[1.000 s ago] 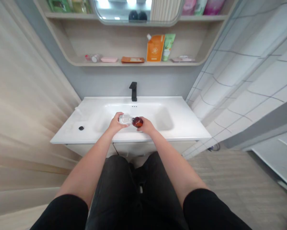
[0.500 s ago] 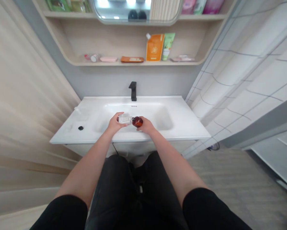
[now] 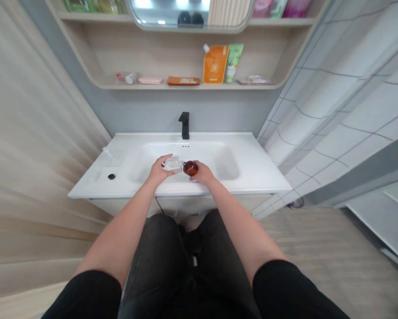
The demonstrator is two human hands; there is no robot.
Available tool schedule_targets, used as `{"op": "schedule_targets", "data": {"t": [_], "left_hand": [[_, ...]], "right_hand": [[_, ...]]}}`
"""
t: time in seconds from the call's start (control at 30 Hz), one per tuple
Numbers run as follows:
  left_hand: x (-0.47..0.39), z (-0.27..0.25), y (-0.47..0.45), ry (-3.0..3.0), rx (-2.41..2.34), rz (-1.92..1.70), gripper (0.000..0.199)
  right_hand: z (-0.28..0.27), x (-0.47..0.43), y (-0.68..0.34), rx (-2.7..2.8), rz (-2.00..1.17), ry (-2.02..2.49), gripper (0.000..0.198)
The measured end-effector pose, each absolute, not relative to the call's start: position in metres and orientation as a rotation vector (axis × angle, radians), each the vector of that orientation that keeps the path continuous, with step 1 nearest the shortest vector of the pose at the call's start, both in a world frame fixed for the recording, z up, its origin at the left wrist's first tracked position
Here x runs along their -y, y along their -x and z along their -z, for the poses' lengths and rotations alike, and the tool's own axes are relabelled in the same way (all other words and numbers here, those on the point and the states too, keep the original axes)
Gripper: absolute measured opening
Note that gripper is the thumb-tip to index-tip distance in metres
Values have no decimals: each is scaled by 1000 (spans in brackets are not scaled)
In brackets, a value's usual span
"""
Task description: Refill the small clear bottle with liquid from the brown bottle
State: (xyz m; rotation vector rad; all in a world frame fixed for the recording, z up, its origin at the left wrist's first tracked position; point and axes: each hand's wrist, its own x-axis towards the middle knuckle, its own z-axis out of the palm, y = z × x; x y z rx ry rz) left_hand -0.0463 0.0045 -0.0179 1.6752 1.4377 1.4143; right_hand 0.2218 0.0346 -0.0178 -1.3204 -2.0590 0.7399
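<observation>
Over the front part of the white sink (image 3: 222, 157), my left hand (image 3: 157, 172) is wrapped round a clear bottle (image 3: 173, 163). My right hand (image 3: 203, 173) grips a dark amber bottle (image 3: 190, 168), its neck turned left toward the clear bottle's mouth. The two bottle mouths meet or nearly meet; I cannot tell whether they touch. Both bottles look tilted on their sides. Whether liquid passes between them is too small to see. A small black cap (image 3: 111, 177) lies on the counter to the left of the sink.
A black faucet (image 3: 184, 125) stands behind the bottles. Something clear and hard to make out (image 3: 109, 153) lies on the left counter. Above, a shelf (image 3: 145, 87) carries an orange pouch (image 3: 215, 64), a green tube (image 3: 233, 63) and small items. A mirror (image 3: 185, 15) hangs over it.
Both hands hold their bottles in nearly the same place as before. The whole view has shifted very slightly.
</observation>
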Motion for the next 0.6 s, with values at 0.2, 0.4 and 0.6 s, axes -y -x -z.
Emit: {"op": "schedule_targets", "data": {"t": [0.2, 0.4, 0.6], "left_hand": [[-9, 24, 51, -1689, -1396, -1410, 91], [-9, 25, 48, -1610, -1300, -1435, 96], [-7, 22, 47, -1620, -1282, -1463, 95]], "right_hand": [[18, -35, -222, 2063, -749, 1321, 79], [18, -34, -221, 2069, -741, 1316, 79], [17, -34, -221, 2053, -757, 1333, 80]]}}
